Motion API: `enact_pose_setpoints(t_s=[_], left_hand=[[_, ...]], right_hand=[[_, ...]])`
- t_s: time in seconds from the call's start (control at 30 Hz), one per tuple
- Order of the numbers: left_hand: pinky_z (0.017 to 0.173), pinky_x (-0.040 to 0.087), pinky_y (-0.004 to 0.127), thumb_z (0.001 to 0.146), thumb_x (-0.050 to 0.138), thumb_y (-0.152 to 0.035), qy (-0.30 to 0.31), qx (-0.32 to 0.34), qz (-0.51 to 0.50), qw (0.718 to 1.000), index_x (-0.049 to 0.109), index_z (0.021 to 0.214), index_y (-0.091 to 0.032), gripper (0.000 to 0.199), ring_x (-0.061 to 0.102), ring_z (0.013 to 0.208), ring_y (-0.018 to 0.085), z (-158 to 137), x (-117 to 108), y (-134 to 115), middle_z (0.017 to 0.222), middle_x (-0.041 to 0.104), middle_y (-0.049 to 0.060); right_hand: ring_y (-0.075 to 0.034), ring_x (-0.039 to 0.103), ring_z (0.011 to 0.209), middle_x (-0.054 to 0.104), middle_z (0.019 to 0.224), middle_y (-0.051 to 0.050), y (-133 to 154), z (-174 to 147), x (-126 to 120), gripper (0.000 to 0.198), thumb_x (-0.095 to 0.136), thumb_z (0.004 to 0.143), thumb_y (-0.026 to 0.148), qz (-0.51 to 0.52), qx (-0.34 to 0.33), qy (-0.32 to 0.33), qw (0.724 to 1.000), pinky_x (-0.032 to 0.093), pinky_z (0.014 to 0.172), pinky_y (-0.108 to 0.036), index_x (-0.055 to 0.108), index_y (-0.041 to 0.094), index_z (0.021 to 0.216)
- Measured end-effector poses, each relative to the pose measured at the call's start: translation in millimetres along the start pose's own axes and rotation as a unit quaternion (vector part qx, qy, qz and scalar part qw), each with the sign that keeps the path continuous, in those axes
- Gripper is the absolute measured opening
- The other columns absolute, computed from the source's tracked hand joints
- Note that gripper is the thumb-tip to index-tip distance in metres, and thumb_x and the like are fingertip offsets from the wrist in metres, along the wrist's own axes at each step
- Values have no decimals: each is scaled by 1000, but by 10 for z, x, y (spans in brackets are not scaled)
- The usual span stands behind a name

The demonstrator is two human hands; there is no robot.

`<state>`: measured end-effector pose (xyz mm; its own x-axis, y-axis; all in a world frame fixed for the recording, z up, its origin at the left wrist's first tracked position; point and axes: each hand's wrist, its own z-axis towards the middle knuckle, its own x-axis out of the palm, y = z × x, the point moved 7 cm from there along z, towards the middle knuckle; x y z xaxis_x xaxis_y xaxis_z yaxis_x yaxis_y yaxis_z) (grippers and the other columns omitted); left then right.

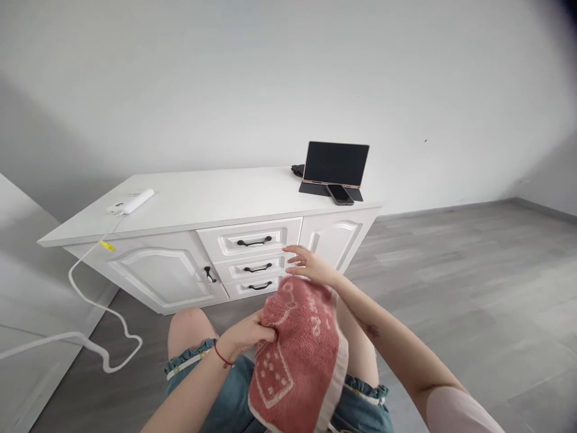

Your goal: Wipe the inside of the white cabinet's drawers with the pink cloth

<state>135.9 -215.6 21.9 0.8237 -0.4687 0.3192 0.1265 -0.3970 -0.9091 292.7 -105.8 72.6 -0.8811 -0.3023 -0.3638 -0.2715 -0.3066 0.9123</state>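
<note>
A red towel with pale patterns and a whitish border hangs over my lap. My left hand grips its left edge, thumb on top and fingers tucked behind the cloth. Just above the towel's upper edge is my right hand, its fingers spread and pointing left toward the drawers. That hand is not closed on the cloth; whether its underside touches the towel I cannot tell.
A white cabinet with black-handled drawers stands before my knees. On top are a tablet on a stand, a phone, and a white power strip. Its white cable loops down at left. Grey floor extends right.
</note>
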Motion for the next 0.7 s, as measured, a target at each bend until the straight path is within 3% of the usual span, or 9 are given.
enact_pose_setpoints(t_s=[0.07, 0.13, 0.23, 0.3, 0.37, 0.47, 0.53, 0.6, 0.7], left_hand=[[65, 48, 33, 47, 59, -7, -34, 19, 2, 999, 68, 62, -19, 21, 59, 69, 22, -63, -102, -90, 63, 66, 0], [64, 48, 33, 50, 60, -6, -69, 40, 32, 996, 70, 62, -19, 20, 61, 70, 24, -131, -200, -217, 61, 67, 1], [62, 49, 33, 58, 65, -7, -90, 48, 78, 992, 73, 65, -20, 17, 62, 68, 24, -206, -280, -424, 58, 66, 2], [66, 50, 33, 61, 69, -9, -75, 49, 94, 992, 75, 73, -21, 18, 63, 72, 25, -208, -297, -557, 66, 70, 4], [75, 51, 33, 62, 74, -12, -47, 47, 120, 991, 76, 83, -22, 23, 65, 83, 26, -167, -307, -652, 81, 73, 6], [87, 49, 33, 67, 76, -21, -40, 60, 180, 981, 75, 92, -23, 25, 64, 95, 26, -68, -381, -699, 95, 73, 6], [91, 47, 34, 69, 75, -26, -96, 103, 209, 968, 75, 91, -24, 22, 63, 95, 25, -31, -486, -717, 96, 70, 7], [94, 45, 34, 70, 75, -29, -179, 171, 238, 939, 75, 81, -23, 13, 61, 98, 25, -65, -575, -757, 101, 67, 9], [102, 39, 34, 70, 76, -30, -243, 248, 278, 896, 73, 66, -23, 9, 54, 116, 27, -186, -534, -824, 117, 61, 11]], right_hand=[[-23, 62, 109, 53, 135, -12, -287, -146, 17, 60, 71, 73, 50, 62, 52, -90, 993, 46, 96, -44, 59, 25, 126], [-24, 62, 110, 54, 135, -13, -491, -410, 114, 57, 56, 82, 59, 207, 108, -164, 958, 47, 94, -46, 54, 27, 130], [-28, 63, 110, 58, 132, -13, -519, -773, 499, 66, 34, 86, 72, 390, 160, -102, 901, 49, 88, -50, 49, 30, 134], [-28, 61, 113, 59, 131, -14, -426, -913, 642, 76, 26, 83, 78, 416, 156, -81, 892, 48, 89, -50, 45, 29, 138], [-28, 56, 121, 54, 137, -13, -310, -924, 678, 82, 44, 75, 81, 411, 116, -80, 901, 45, 96, -48, 43, 31, 140], [-26, 52, 124, 56, 135, -8, -236, -803, 665, 79, 83, 56, 55, 335, 79, -89, 934, 38, 105, -42, 56, 30, 126], [-24, 58, 114, 65, 120, -6, -306, -729, 678, 61, 86, 55, 43, 297, 105, -99, 944, 39, 104, -40, 65, 26, 110], [-24, 62, 104, 70, 106, -6, -415, -706, 722, 49, 81, 62, 46, 320, 140, -102, 932, 43, 99, -41, 66, 23, 102], [-26, 62, 107, 69, 111, -9, -516, -752, 800, 51, 75, 69, 52, 359, 175, -56, 915, 45, 98, -42, 65, 21, 108]])
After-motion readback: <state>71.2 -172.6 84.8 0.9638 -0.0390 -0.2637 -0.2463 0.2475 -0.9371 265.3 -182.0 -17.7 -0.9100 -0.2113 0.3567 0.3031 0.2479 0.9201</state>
